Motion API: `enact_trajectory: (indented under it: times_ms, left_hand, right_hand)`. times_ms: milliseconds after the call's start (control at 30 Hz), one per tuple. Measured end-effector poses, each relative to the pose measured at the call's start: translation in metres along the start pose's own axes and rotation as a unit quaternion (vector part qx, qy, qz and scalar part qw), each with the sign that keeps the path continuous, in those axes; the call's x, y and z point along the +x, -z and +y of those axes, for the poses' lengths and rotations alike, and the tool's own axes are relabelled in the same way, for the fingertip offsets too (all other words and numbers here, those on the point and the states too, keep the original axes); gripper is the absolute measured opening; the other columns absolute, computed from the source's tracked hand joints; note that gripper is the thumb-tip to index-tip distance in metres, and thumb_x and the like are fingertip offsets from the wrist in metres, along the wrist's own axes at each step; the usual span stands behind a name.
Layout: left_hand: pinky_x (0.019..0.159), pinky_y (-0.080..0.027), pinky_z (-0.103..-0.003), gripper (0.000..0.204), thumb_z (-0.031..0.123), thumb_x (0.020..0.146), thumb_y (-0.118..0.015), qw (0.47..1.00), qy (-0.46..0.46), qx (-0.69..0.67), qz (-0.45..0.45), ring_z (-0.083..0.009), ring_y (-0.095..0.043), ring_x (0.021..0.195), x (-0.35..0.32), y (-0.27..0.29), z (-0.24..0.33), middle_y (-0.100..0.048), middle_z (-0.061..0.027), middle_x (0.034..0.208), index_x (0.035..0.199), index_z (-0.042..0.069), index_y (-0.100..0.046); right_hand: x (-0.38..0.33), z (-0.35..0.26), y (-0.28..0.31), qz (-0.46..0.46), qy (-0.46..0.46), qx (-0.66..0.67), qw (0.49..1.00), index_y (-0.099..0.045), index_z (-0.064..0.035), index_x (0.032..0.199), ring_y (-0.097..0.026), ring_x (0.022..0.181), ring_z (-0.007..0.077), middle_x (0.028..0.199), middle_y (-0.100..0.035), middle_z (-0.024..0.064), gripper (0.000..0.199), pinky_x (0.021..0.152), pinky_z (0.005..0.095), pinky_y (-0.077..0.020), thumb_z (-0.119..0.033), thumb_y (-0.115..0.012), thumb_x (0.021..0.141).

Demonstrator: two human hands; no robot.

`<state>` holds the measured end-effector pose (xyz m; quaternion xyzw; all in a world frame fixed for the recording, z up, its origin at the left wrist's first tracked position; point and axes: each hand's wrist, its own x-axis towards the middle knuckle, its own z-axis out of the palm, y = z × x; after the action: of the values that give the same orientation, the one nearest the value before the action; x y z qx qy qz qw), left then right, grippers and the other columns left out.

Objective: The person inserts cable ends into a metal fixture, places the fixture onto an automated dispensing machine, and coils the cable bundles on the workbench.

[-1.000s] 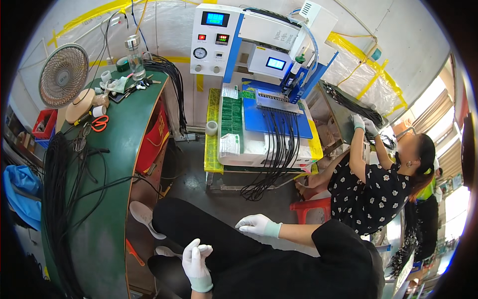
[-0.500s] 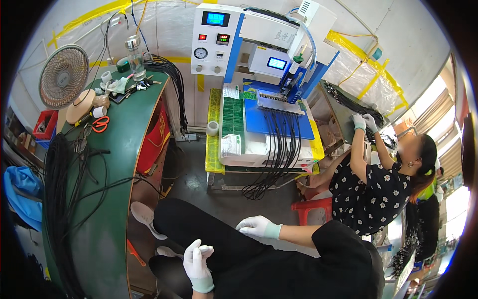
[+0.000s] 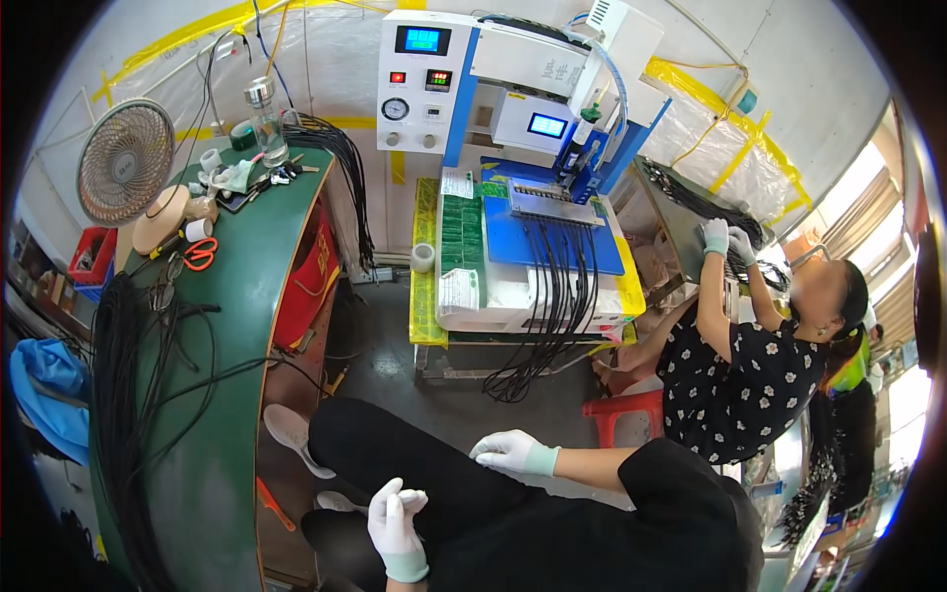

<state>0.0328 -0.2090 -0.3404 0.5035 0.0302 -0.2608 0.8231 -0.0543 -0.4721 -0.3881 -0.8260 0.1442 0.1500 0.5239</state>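
My left hand [image 3: 398,533], in a white glove with a pale green cuff, is raised above my lap. Its fingers are loosely bent and apart, with nothing visible in them. My right hand [image 3: 515,452], gloved the same way, lies flat and open on my black-trousered leg [image 3: 404,444]. Ahead of both hands stands a white and blue bench machine [image 3: 533,89] with lit screens. On its blue plate [image 3: 503,242] sits a metal fixture [image 3: 552,204], from which several black cables [image 3: 562,276] hang over the front edge. Neither hand touches the machine or the cables.
A green table [image 3: 237,326] at the left bears bundled black cables [image 3: 118,395], red-handled scissors [image 3: 201,254], a fan [image 3: 125,163] and a glass bottle [image 3: 266,123]. At the right a gloved co-worker [image 3: 740,375] sits on a red stool [image 3: 623,409], handling black cables.
The view has shifted slightly. My hands keep nearly the same pose, and the machine and cables stay as they were. The co-worker's hands have moved a little.
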Motion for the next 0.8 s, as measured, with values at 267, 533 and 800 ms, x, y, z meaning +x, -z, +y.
enact_trajectory:
  times_ms: [267, 533, 800]
  left_hand:
    - [0.086, -0.058, -0.037, 0.032, 0.014, 0.104, -0.048, 1.000, -0.007, 0.003, 0.016, -0.0219, -0.069, 0.089, 0.000, -0.003, 0.001, -0.070, -0.0126, 0.097, 0.126, -0.007, -0.056]
    - [0.085, -0.057, -0.036, 0.033, 0.020, 0.106, -0.050, 1.000, -0.002, 0.005, 0.003, -0.0203, -0.069, 0.092, 0.000, 0.001, -0.003, -0.069, -0.0100, 0.099, 0.128, -0.003, -0.055]
    - [0.084, -0.058, -0.036, 0.031, 0.015, 0.104, -0.049, 1.000, -0.006, 0.003, 0.021, -0.0218, -0.070, 0.089, 0.000, -0.005, -0.001, -0.070, -0.0125, 0.097, 0.126, -0.006, -0.057]
  right_hand:
    - [0.000, -0.006, 0.003, -0.008, -0.018, 0.009, 1.000, -0.069, -0.0053, 0.119, -0.070, 0.093, 0.0168, 0.100, -0.072, 0.0074, 0.030, 0.086, 0.0319, -0.0552, -0.026, -0.059, 0.100]
    - [-0.002, -0.011, 0.005, -0.019, -0.030, 0.015, 0.999, -0.069, -0.0061, 0.119, -0.069, 0.098, 0.0197, 0.103, -0.073, 0.0086, 0.029, 0.091, 0.0332, -0.0534, -0.025, -0.059, 0.099]
    - [0.000, -0.003, 0.003, -0.009, -0.015, 0.009, 1.000, -0.069, -0.0064, 0.118, -0.071, 0.095, 0.0199, 0.100, -0.073, 0.0079, 0.030, 0.088, 0.0341, -0.0548, -0.027, -0.058, 0.099]
